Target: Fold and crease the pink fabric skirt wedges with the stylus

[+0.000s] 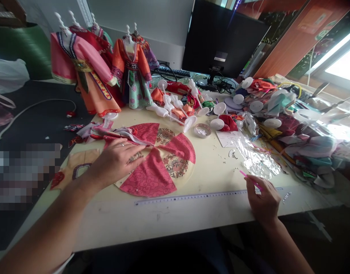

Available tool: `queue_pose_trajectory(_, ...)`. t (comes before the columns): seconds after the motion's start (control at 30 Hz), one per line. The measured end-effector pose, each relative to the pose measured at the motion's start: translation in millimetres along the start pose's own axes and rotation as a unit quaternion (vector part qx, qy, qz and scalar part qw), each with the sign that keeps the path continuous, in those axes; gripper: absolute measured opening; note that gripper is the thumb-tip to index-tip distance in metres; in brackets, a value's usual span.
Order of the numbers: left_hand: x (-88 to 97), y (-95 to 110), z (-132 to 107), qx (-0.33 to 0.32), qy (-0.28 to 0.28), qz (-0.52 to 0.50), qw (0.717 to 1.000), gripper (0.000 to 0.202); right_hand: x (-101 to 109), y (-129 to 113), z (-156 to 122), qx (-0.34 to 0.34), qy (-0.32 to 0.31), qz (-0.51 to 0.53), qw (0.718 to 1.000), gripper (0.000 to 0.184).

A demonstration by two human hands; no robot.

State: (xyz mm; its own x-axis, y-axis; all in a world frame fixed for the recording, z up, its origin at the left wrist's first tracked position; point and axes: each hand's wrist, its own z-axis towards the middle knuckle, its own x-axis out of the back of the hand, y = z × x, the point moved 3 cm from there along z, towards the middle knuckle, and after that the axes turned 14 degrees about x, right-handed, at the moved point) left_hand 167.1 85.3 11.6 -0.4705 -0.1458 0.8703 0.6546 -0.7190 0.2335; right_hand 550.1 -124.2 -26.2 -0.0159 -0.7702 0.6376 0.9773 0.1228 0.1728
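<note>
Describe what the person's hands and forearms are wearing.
The left forearm and right forearm are bare, with no sleeve, watch or bracelet showing. The left hand wears a metal ring on one finger. No ring shows on the right hand. Neither hand wears a glove.

1. Pink swirl-patterned cloth wedges lie flat, spread like spokes in a circle.
2. Tan floral-printed wedges show between them.
3. The left hand rests open on the wedges.
4. A thin pink stick sits slanted in the right hand, pinched between its fingers.
</note>
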Motion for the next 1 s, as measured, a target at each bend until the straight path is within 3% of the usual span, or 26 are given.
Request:
queue_pose_trajectory(0.27,1.6,3,-1,-0.014,0.011,0.012,1.0,0.033,-1,0,-1,-0.008,-0.002,0.008,1.0,0.009)
queue_pose_trajectory(0.5,2.1,4,0,-0.015,0.013,0.017,1.0,0.032,0,3,-3,-0.055,0.02,0.025,0.998,0.009)
queue_pose_trajectory(0.63,6.4,8,1,-0.014,-0.001,0.033,0.999,0.031,1,4,-5,-0.145,0.028,0.059,0.987,0.013)
queue_pose_trajectory(0.77,7.6,13,1,-0.011,0.001,0.047,0.999,0.029,2,0,1,-0.279,0.062,0.201,0.937,0.017)
queue_pose_trajectory(0.9,2.6,14,0,-0.003,-0.013,0.027,1.0,0.029,-2,-17,21,-0.373,0.11,0.367,0.845,0.015)
queue_pose_trajectory(1.0,-1.1,14,0,0.003,-0.024,0.008,1.0,0.03,-8,-37,39,-0.416,0.101,0.474,0.769,0.013)
